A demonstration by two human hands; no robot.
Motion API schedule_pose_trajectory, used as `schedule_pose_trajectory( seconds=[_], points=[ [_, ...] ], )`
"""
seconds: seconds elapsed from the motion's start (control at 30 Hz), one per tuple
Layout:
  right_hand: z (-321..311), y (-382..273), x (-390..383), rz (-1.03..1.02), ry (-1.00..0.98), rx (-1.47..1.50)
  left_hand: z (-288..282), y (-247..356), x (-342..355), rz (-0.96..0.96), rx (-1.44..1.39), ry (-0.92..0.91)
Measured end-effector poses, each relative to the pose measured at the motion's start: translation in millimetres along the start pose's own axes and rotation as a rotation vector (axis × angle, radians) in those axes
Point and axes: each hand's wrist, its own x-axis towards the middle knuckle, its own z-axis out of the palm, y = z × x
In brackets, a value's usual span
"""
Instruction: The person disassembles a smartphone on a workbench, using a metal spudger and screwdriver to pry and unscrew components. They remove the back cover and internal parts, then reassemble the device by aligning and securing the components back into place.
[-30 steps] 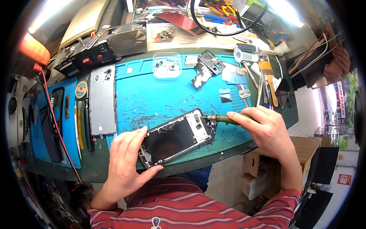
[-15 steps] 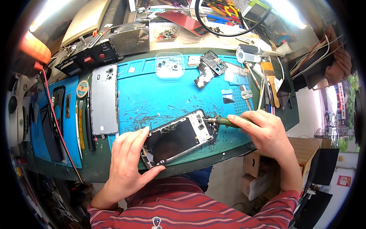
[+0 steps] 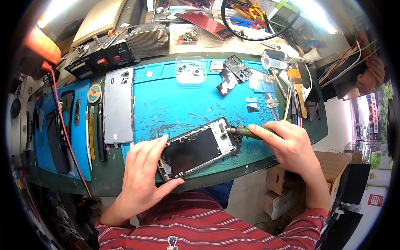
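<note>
An opened smartphone frame [image 3: 193,150] with a large black area and white metal strips lies tilted on the blue mat near the bench's front edge. My left hand [image 3: 143,171] grips its left end, fingers along the upper edge and thumb by the lower corner. In my right hand [image 3: 287,143] is a hand tool with a dark green handle [image 3: 248,132] and a thin metal tip. That tip reaches over the frame's upper right end. A small dark part [image 3: 237,143] sits beside that end, partly under the tool.
A grey phone back cover [image 3: 118,106] lies to the left, beside a black pen-like tool [image 3: 100,133]. Farther back are a clear box of small parts [image 3: 191,71] and a black phone inner piece [image 3: 236,68]. Brushes and other tools [image 3: 299,98] crowd the right.
The whole view has shifted slightly, so the bench things appear farther right. My left hand keeps hold of the frame, and the tool stays at its upper right end.
</note>
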Motion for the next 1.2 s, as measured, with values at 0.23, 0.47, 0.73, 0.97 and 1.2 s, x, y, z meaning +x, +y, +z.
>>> schedule_pose_trajectory(
  seconds=[0.23, 0.47, 0.73, 0.97, 1.2],
  points=[
    [-4, -6, -12, 0.010, 0.035, 0.045, -3, 5, 3, 0.013, 0.016, 0.059],
    [-1, -20, -17, 0.048, 0.162, 0.040, 0, 13, 14, 0.044, 0.076, 0.126],
    [-9, -53, -34, -0.126, 0.085, 0.110, 8, 11, 4, 0.336, 0.021, 0.221],
    [-13, -74, -54, -0.039, -0.093, 0.484, 4, 13, -20, 0.571, 0.251, 0.358],
    [-27, -83, -63, -0.015, -0.134, 0.551, -19, 21, -29, 0.592, 0.379, 0.330]
  ],
)
